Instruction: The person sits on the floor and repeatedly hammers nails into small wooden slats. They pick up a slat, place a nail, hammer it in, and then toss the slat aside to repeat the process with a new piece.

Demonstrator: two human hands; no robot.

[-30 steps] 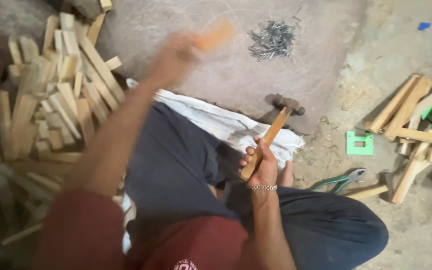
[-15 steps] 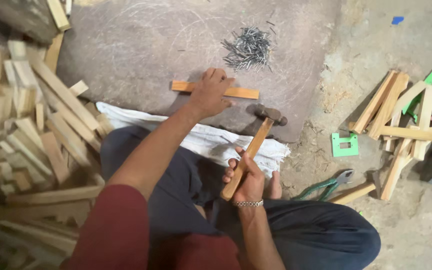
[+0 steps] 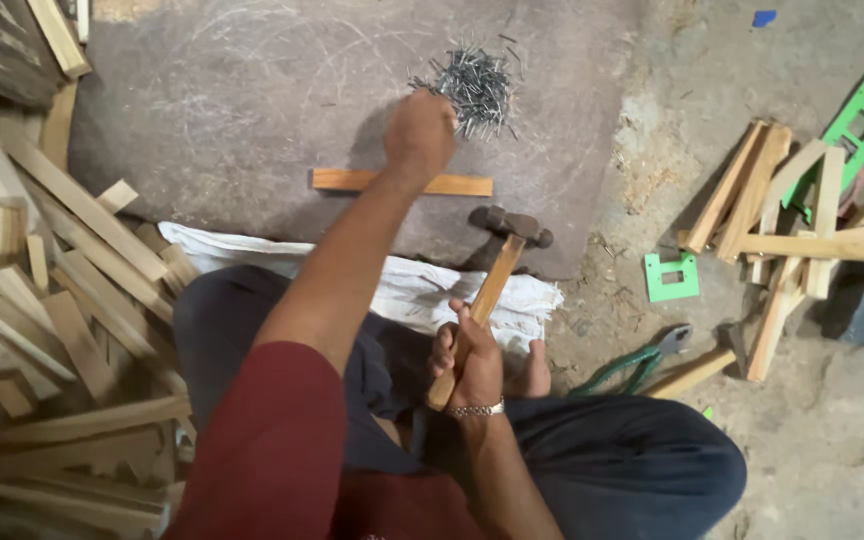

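Stone slab (image 3: pixel 232 110): left hand (image 3: pixel 420 135) at nails (image 3: pixel 477 85), right hand (image 3: pixel 472 360) gripping hammer (image 3: pixel 497 275)

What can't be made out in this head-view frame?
- Left hand fingertips at the nail pile: hidden behind the hand itself; a pinched nail cannot be told.
- Wooden strip: middle covered by the left wrist.
- Pliers: handle ends hidden behind the knee.
- Single nails: too small.

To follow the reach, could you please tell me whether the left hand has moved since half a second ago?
Yes. The left hand has left the wooden strip and gone forward to the pile of nails.
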